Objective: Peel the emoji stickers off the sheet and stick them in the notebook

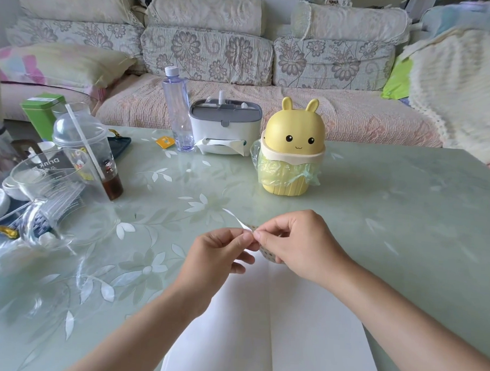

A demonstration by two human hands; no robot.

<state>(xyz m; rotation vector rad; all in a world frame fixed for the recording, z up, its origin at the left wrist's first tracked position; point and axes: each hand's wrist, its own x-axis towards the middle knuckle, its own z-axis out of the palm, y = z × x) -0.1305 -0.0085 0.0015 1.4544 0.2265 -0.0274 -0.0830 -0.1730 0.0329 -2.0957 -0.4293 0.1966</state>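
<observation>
An open notebook (275, 319) with blank white pages lies on the table in front of me. Above its far edge, both hands meet. My left hand (219, 256) pinches a thin white strip of backing paper (237, 221) that curls up and to the left. My right hand (300, 242) pinches and holds the sticker sheet (266, 254), whose small dotted pattern shows under its fingers. Most of the sheet is hidden by the right hand.
A yellow bunny-shaped bin (291, 148) stands beyond my hands. A tissue box (223, 126) and a water bottle (178, 111) are behind it. Cups, a glass jug (57, 195) and a green tin (41, 111) crowd the left side. A sofa (215, 51) runs along the far edge.
</observation>
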